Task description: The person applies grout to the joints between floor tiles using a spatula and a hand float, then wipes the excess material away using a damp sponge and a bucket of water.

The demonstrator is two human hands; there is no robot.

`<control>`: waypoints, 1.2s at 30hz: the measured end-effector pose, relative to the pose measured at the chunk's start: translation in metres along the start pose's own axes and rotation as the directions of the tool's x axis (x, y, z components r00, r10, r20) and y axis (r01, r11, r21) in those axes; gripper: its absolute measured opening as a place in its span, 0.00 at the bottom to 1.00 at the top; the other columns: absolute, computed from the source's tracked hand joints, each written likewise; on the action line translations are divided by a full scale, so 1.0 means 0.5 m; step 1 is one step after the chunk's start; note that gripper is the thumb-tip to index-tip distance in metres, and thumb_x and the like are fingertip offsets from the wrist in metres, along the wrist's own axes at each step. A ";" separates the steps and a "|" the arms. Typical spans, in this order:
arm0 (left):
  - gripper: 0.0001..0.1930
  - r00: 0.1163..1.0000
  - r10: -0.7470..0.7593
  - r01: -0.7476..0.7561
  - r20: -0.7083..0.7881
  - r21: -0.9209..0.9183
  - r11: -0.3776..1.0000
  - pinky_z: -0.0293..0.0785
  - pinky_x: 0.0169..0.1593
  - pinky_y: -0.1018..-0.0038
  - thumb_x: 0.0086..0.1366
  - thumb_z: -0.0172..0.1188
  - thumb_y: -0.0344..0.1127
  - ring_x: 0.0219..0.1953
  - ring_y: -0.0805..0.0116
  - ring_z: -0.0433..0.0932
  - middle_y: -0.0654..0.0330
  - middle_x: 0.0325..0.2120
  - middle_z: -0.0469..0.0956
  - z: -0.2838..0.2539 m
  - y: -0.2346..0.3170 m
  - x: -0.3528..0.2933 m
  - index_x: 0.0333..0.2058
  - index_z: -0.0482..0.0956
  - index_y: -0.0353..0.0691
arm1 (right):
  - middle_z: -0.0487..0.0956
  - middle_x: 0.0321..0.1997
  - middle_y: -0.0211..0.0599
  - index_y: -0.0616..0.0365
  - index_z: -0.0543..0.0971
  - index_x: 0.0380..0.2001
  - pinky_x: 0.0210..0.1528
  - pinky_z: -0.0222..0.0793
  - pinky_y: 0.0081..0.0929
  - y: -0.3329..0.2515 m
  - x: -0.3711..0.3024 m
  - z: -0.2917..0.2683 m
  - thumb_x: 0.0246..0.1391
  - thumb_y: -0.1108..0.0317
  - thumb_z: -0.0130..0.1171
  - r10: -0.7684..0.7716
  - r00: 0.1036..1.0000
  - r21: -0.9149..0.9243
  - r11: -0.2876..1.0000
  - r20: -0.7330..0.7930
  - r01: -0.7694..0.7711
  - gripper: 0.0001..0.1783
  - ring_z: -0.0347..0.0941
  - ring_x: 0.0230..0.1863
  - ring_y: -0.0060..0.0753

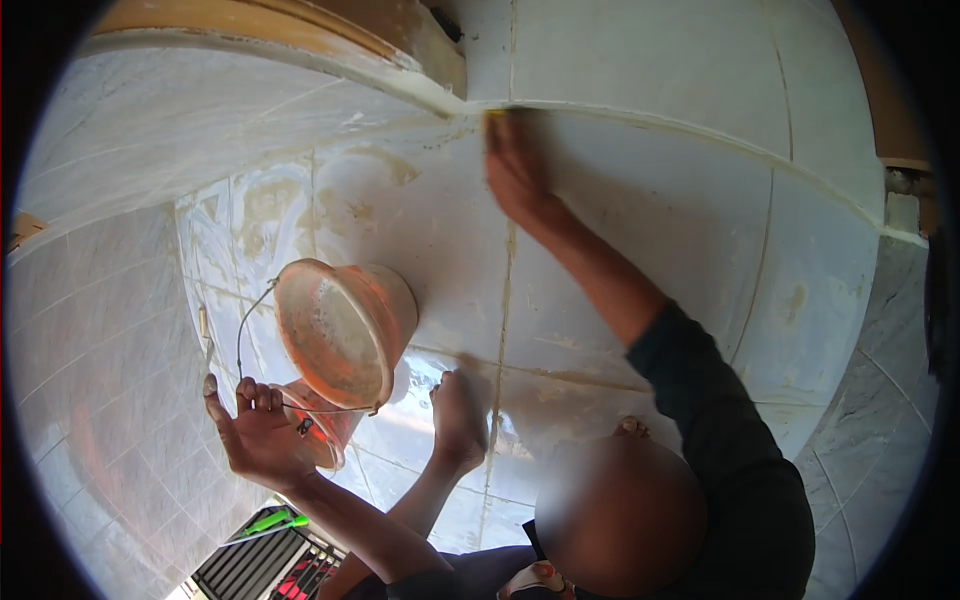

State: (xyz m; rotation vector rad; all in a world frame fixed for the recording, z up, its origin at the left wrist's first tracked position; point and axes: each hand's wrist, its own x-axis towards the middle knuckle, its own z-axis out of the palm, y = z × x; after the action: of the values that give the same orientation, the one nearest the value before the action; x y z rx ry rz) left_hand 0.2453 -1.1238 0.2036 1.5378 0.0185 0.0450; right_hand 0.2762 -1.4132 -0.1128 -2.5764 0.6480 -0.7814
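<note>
Left hand (262, 440) spreads fingers (266, 400) just beside orange bucket (340, 335).

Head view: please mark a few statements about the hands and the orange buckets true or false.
1. The left hand is open, beside the small orange bucket. True.
2. The right hand grips the big orange bucket. False: it rests on the wet tile floor.
3. A co-worker's hand reaches the joint at the tiles' far edge. True.
4. The green-handled tool is in the left hand. False: it lies by the dark grate.
</note>
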 end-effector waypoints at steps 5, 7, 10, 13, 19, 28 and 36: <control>0.27 0.998 -0.045 0.055 -0.043 0.251 0.966 0.68 0.45 0.71 0.71 0.53 0.46 0.37 0.66 0.72 0.57 0.34 0.71 -0.010 0.011 0.013 0.63 0.58 0.43 | 0.75 0.39 0.47 0.69 0.79 0.35 0.44 0.73 0.40 -0.110 0.063 0.039 0.44 0.74 0.56 -0.201 0.980 0.119 0.973 0.015 0.197 0.13 0.72 0.42 0.46; 0.34 0.995 -0.100 0.104 -0.030 0.381 0.919 0.70 0.54 0.65 0.69 0.57 0.45 0.47 0.58 0.77 0.53 0.40 0.76 -0.039 0.015 0.015 0.66 0.51 0.46 | 0.75 0.40 0.45 0.67 0.81 0.32 0.46 0.72 0.41 -0.032 0.036 0.023 0.38 0.71 0.59 -0.246 0.959 0.006 0.968 -0.142 0.250 0.15 0.71 0.45 0.46; 0.35 0.996 -0.077 0.090 -0.047 0.462 0.883 0.67 0.56 0.61 0.68 0.58 0.44 0.46 0.59 0.77 0.52 0.42 0.77 -0.047 0.033 -0.007 0.67 0.50 0.45 | 0.74 0.55 0.56 0.68 0.78 0.47 0.57 0.68 0.47 0.115 -0.005 -0.067 0.49 0.73 0.55 -0.196 0.979 -0.130 0.971 0.046 0.201 0.20 0.71 0.56 0.55; 0.37 0.990 -0.033 0.100 -0.137 0.520 0.848 0.64 0.62 0.57 0.68 0.60 0.46 0.55 0.57 0.74 0.48 0.49 0.74 -0.067 0.025 -0.023 0.68 0.48 0.49 | 0.73 0.48 0.60 0.71 0.72 0.52 0.52 0.67 0.48 0.175 -0.022 -0.239 0.50 0.77 0.55 0.017 0.969 -0.161 0.987 0.245 0.024 0.24 0.71 0.50 0.56; 0.42 0.941 0.238 -0.019 -0.242 0.662 0.749 0.59 0.64 0.54 0.64 0.65 0.44 0.60 0.57 0.66 0.48 0.54 0.68 -0.060 -0.001 -0.075 0.69 0.48 0.49 | 0.67 0.61 0.65 0.75 0.66 0.59 0.67 0.60 0.45 0.077 -0.012 -0.095 0.51 0.80 0.51 0.085 0.976 -0.064 0.995 0.201 -0.073 0.29 0.64 0.63 0.60; 0.38 0.945 0.327 -0.250 -0.008 0.627 0.738 0.61 0.61 0.56 0.62 0.65 0.39 0.55 0.60 0.68 0.49 0.55 0.66 0.031 0.001 -0.117 0.67 0.54 0.46 | 0.75 0.42 0.46 0.64 0.78 0.37 0.50 0.70 0.40 -0.134 0.093 0.078 0.49 0.78 0.52 -0.405 0.913 0.261 0.887 0.042 0.381 0.11 0.72 0.47 0.48; 0.38 0.949 0.314 -0.257 0.025 0.639 0.725 0.71 0.50 0.64 0.64 0.64 0.38 0.50 0.68 0.70 0.54 0.53 0.67 0.008 -0.006 -0.135 0.67 0.53 0.46 | 0.73 0.45 0.54 0.66 0.76 0.47 0.51 0.71 0.38 -0.036 0.048 -0.032 0.54 0.72 0.52 -0.289 0.952 -0.165 0.939 0.098 0.302 0.17 0.71 0.49 0.49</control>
State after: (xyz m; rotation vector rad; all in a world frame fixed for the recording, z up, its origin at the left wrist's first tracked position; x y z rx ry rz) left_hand 0.1779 -1.1307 0.1996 2.2164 -0.1548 0.3895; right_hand 0.2902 -1.4145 -0.0817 -2.8961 0.3223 -0.7446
